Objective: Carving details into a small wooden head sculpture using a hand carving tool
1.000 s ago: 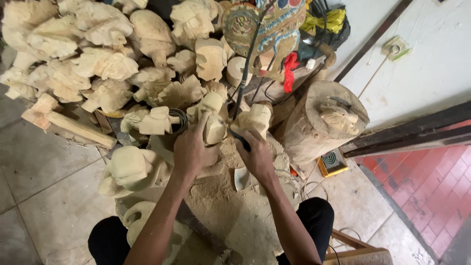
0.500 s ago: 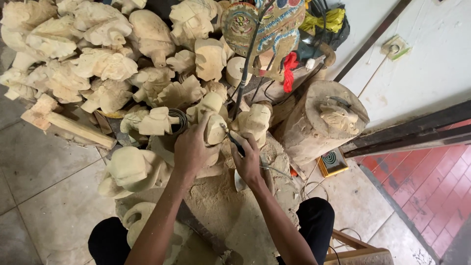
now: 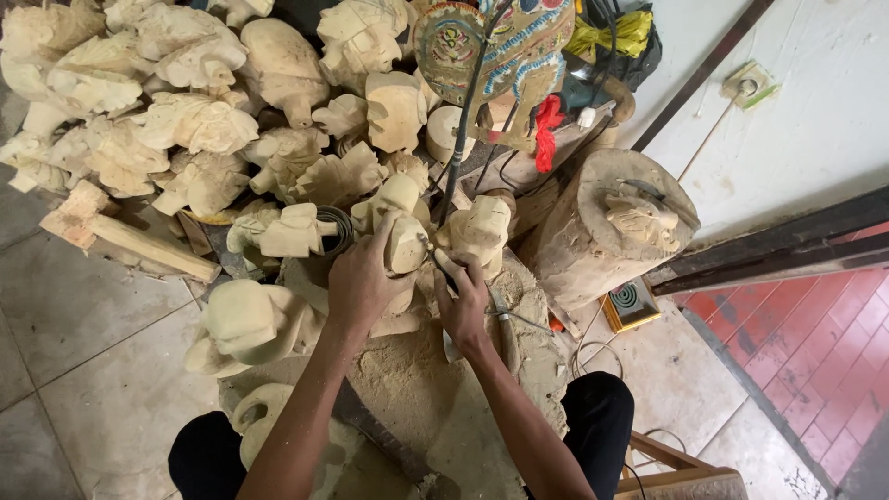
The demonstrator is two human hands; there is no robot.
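My left hand grips a pale unpainted wooden carving, a head-like shape, held upright over a block covered in sawdust. My right hand is closed on a thin carving tool whose tip touches the right side of the carving. Both forearms reach up from the bottom of the view, over my black trousers.
A big heap of similar pale carved wooden pieces fills the upper left. A painted flat figure on a stick stands behind. A round log stump with a small carving sits to the right. Tiled floor lies left; red tiles lie far right.
My right hand has shifted left and closer to the carving, bringing the tool tip onto it. My left hand has kept its grip in about the same place.
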